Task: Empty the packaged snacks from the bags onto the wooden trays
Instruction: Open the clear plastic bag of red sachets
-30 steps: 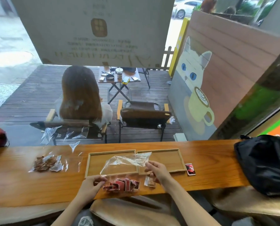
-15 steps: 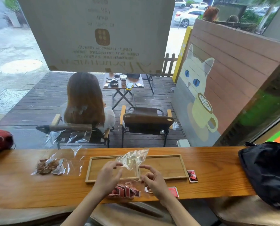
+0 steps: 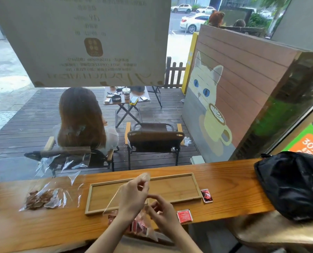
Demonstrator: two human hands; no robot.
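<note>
left hand (image 3: 133, 196) raised higher pinching clear bag (image 3: 143, 178), right hand (image 3: 161, 209) lower

Counter (image 3: 225, 176): wooden trays (image 3: 170, 187) side by side at mid-length, nearer the front edge. Left of them — bag of snacks (image 3: 42, 198). Just right of the trays — one packet (image 3: 206, 195); another packet (image 3: 184, 216) at the front edge. Black bag (image 3: 290, 185) on the right end.
</note>
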